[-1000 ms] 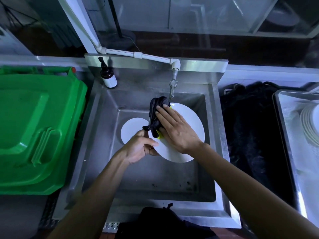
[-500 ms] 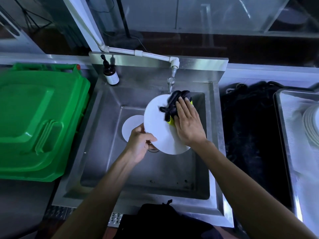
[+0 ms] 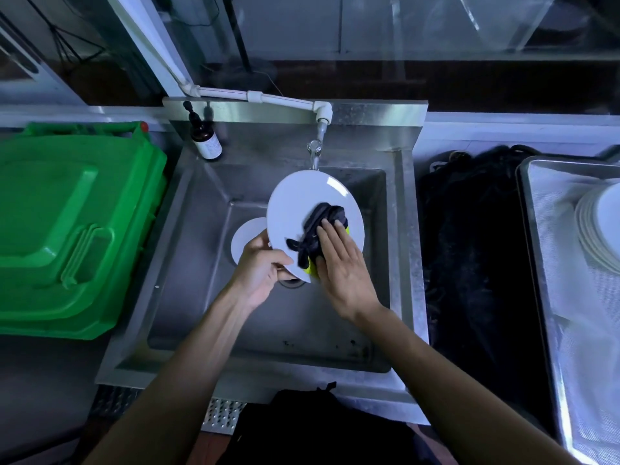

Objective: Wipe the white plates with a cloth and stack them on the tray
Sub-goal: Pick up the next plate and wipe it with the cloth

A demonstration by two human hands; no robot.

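Observation:
Over the steel sink (image 3: 201,297) I hold a white plate (image 3: 302,203) tilted on edge. My left hand (image 3: 258,276) grips its lower rim. My right hand (image 3: 342,266) presses a dark cloth (image 3: 318,229) with a yellow-green part against the plate's face. A second white plate (image 3: 246,238) lies flat on the sink floor behind the held one, partly hidden. On the metal tray (image 3: 543,246) at the right edge stands a stack of white plates (image 3: 597,226).
A tap (image 3: 315,149) on a white pipe hangs just above the held plate. A brown pump bottle (image 3: 204,139) stands at the sink's back left corner. A green bin lid (image 3: 70,226) lies to the left. Dark material (image 3: 469,246) fills the gap between sink and tray.
The plate has turned in my left hand so its face points more upward. My right hand with the cloth has slid from the plate's upper edge down to its lower right part.

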